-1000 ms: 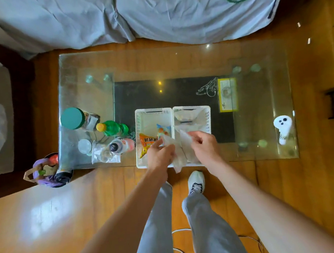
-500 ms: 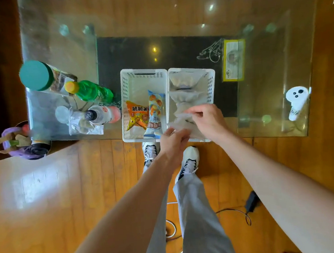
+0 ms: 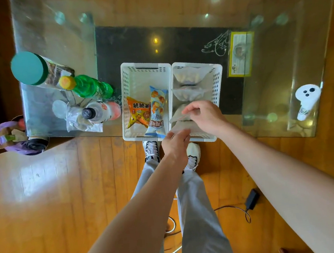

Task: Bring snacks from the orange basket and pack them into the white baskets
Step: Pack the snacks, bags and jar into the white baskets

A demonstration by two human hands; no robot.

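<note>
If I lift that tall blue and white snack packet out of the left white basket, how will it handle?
The tall blue and white snack packet looks puffed and thin-skinned, so probably light and crushable. Its glossy film may slip. Leaning on the left white basket wall, it likely flops over.

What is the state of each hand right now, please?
Left hand: open, fingers relaxed at the near edge of the white baskets, holding nothing.
Right hand: pinching a grey translucent snack bag in the right basket.

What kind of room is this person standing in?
Probably a home living room: a low glass coffee table on a wooden floor, drink bottles and two white baskets on it.
</note>
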